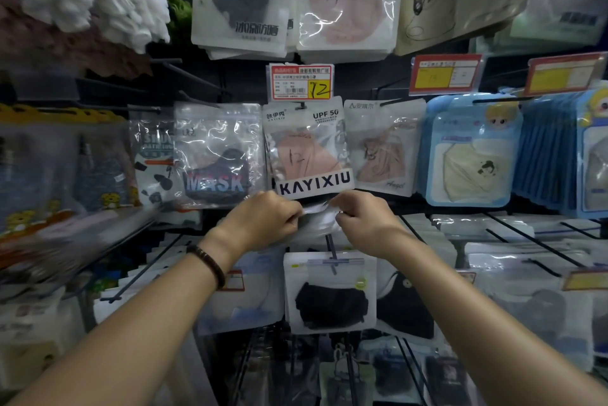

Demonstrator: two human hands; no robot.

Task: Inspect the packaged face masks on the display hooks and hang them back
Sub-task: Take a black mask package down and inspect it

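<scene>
Nearest, a black mask pack (330, 294) hangs at the front of its hook (330, 246). Just above it both hands are in: left hand (263, 218) and right hand (365, 221), close together, each pinching an edge of one pale mask packet (320, 216) held over that hook. Is its hole on the rod? Can't tell. I'd call this hang-back under way, not finished. Behind, the KAYIXIU pack (309, 149) hangs under the price tag (301, 81), and plenty of rows look uninspected.

KAYIXIU, UPF 50 on pink-mask pack (307, 149); MASK on clear pack (218, 155); price tag (301, 82) 12 (handwritten).
</scene>
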